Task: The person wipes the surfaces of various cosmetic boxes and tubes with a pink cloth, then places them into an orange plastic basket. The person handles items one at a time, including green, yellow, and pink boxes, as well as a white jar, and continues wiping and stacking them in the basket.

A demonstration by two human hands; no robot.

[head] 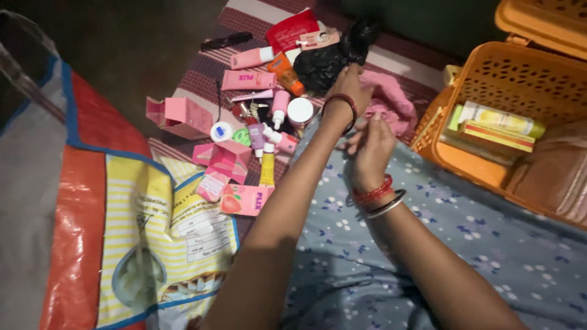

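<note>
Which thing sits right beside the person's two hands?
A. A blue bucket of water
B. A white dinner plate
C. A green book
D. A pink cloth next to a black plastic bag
D: the left hand and right hand meet by a pink cloth, with a black plastic bag just beyond it.

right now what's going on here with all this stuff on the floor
A person sits on the floor, both arms stretched forward. The left hand reaches to a black plastic bag beside a pink cloth; the right hand is just behind it, fingers loosely curled, seemingly holding nothing. Pink boxes, tubes and small bottles lie scattered on a striped mat. An open orange basket on the right holds a few packages, and a big woven sack lies on the left.
</note>
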